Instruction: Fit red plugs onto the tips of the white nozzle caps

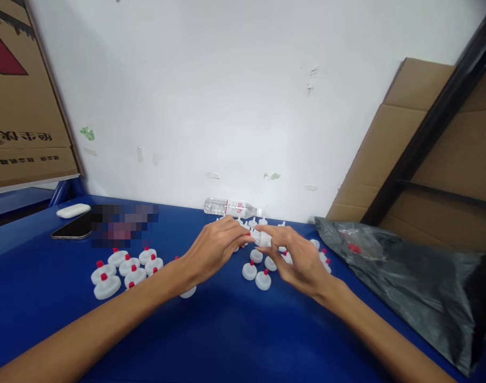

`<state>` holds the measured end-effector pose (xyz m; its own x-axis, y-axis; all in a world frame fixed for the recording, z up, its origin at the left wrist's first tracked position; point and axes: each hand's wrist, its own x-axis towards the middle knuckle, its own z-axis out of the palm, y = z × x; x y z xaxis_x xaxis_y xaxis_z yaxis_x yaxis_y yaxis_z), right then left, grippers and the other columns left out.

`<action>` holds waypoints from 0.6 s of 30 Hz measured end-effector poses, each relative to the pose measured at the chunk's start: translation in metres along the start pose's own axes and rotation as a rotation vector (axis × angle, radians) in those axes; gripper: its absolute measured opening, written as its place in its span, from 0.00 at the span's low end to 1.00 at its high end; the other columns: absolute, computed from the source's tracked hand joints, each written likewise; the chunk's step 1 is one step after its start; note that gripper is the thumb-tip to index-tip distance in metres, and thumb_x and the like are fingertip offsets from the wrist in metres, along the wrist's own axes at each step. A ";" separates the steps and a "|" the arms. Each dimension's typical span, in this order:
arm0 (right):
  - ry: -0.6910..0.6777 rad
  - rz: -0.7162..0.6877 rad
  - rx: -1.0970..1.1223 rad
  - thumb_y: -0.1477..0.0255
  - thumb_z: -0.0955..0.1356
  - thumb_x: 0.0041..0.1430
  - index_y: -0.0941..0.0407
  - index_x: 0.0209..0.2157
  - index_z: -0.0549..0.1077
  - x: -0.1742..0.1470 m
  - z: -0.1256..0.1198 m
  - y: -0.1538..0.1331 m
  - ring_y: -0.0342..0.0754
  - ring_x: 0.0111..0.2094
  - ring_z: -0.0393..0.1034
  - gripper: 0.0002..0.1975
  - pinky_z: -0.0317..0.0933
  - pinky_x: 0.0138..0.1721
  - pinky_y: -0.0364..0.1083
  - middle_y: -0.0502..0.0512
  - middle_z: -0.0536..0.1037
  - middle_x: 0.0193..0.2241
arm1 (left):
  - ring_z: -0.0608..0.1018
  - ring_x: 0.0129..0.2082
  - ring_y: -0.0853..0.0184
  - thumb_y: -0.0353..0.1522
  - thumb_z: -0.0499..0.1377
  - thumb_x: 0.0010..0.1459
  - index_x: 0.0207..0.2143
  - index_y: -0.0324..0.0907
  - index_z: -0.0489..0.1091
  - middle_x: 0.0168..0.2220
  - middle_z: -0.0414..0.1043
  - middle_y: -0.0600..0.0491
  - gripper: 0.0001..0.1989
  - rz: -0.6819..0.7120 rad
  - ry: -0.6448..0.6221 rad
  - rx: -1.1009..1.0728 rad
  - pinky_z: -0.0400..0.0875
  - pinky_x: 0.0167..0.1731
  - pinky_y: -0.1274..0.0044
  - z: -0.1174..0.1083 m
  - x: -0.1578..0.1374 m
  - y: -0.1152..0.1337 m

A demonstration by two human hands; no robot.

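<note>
Two pinches meet over a crowded middle

Near the table's (227, 340) back left corner lie a white case (73, 210) and, just beside it, a phone (73, 226). Forward of them stand red-tipped white caps (134, 277), close along your left forearm; dipping that arm could scatter them.

Your left hand (223, 242) has its fingertips drawn together on a small red tip (248, 233). Along the back edge, a clear bottle (231, 207) lies on its side by the wall; a nudge could set it rolling.

The held white cap (262, 239) is at mid-table, raised above more caps, its nozzle towards the red tip. If either pinch slackened, the piece could drop among those below. Your right hand (296, 258) is clamped on this cap, with further caps under and beside it that a low wrist could knock.

The right edge is covered by a grey bag (410, 298) bearing a clear pouch (362, 244); catching it could drag both. Your widest room is on the near side, between your forearms.
</note>
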<state>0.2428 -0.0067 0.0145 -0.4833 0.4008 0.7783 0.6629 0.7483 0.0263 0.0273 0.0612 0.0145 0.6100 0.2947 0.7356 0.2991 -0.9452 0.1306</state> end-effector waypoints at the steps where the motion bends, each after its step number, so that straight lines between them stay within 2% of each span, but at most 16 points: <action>1: 0.010 -0.001 -0.002 0.81 0.65 0.63 0.51 0.40 0.64 0.000 0.000 -0.001 0.51 0.53 0.72 0.11 0.70 0.49 0.53 0.58 0.77 0.51 | 0.71 0.34 0.66 0.35 0.50 0.70 0.37 0.39 0.72 0.32 0.74 0.50 0.13 -0.024 -0.024 -0.030 0.66 0.35 0.74 -0.001 0.001 0.002; 6: -0.004 -0.045 -0.004 0.85 0.63 0.61 0.52 0.39 0.65 -0.004 0.004 0.001 0.51 0.53 0.72 0.13 0.69 0.49 0.53 0.59 0.77 0.52 | 0.69 0.31 0.68 0.35 0.47 0.71 0.31 0.40 0.68 0.29 0.69 0.53 0.17 -0.115 -0.122 -0.140 0.63 0.34 0.76 -0.005 0.001 0.013; 10: -0.013 -0.107 0.002 0.86 0.62 0.60 0.54 0.39 0.66 -0.004 0.005 0.006 0.51 0.52 0.72 0.13 0.69 0.49 0.53 0.62 0.76 0.52 | 0.69 0.33 0.67 0.35 0.46 0.71 0.31 0.40 0.68 0.32 0.71 0.53 0.17 -0.136 -0.163 -0.134 0.62 0.36 0.76 -0.005 0.001 0.013; 12: -0.034 -0.086 -0.002 0.85 0.63 0.61 0.54 0.40 0.67 -0.001 0.004 0.005 0.51 0.52 0.71 0.12 0.68 0.50 0.52 0.61 0.76 0.51 | 0.69 0.34 0.67 0.36 0.46 0.71 0.33 0.40 0.69 0.33 0.71 0.52 0.17 -0.157 -0.156 -0.108 0.63 0.36 0.75 -0.005 0.003 0.012; 15: -0.160 -0.021 -0.034 0.81 0.63 0.64 0.53 0.45 0.68 0.006 0.000 0.003 0.52 0.53 0.70 0.11 0.68 0.50 0.52 0.60 0.75 0.51 | 0.69 0.37 0.64 0.36 0.47 0.71 0.37 0.40 0.71 0.34 0.72 0.51 0.16 -0.127 -0.192 -0.006 0.63 0.39 0.73 -0.005 0.005 0.006; 18: -0.304 0.018 -0.124 0.80 0.63 0.64 0.53 0.48 0.69 0.010 -0.006 0.008 0.54 0.51 0.69 0.14 0.68 0.49 0.54 0.61 0.72 0.51 | 0.68 0.38 0.62 0.33 0.49 0.70 0.40 0.40 0.73 0.36 0.73 0.50 0.14 -0.080 -0.294 0.143 0.63 0.41 0.71 -0.007 0.005 -0.001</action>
<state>0.2467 0.0000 0.0266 -0.6072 0.5668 0.5568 0.7283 0.6772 0.1049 0.0247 0.0626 0.0228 0.7598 0.4151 0.5004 0.4419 -0.8943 0.0709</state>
